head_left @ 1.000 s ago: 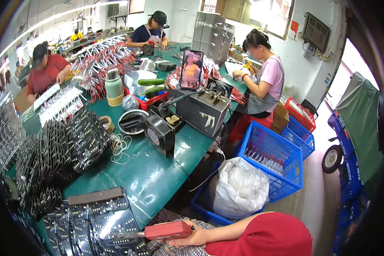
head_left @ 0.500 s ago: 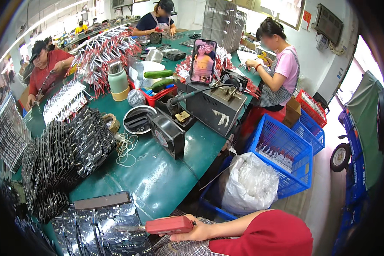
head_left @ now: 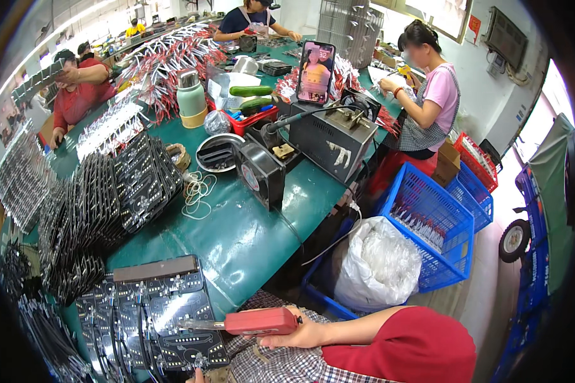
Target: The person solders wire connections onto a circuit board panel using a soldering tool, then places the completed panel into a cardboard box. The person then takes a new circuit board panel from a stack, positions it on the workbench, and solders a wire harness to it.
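In my right hand [head_left: 306, 329] I grip a red box-shaped handheld tool [head_left: 262, 321] with a narrow greyish tip pointing left; its exact kind is unclear. The tip lies over a panel of black circuit boards [head_left: 153, 319] on the near left of the table. These boards carry rows of small pale components and black wires. A dark brownish bar [head_left: 154, 269] rests along the panel's far edge. Only a fingertip or two of my left hand [head_left: 199, 375] show at the lower edge, by the panel's near edge; the rest is out of frame.
Stacks of black circuit boards [head_left: 83, 210] stand left on the green table [head_left: 236, 239]. Beyond are a fan [head_left: 260, 175], a metal bowl [head_left: 216, 153], a soldering station [head_left: 332, 143] with a phone and a green flask [head_left: 190, 99]. Blue crates [head_left: 428, 217] and a white bag [head_left: 377, 265] stand right. Several co-workers sit around.
My left fingertips have come into view at the lower edge. The red tool has shifted slightly right in the picture, still over the panel. The co-worker at left has raised a strip of boards.
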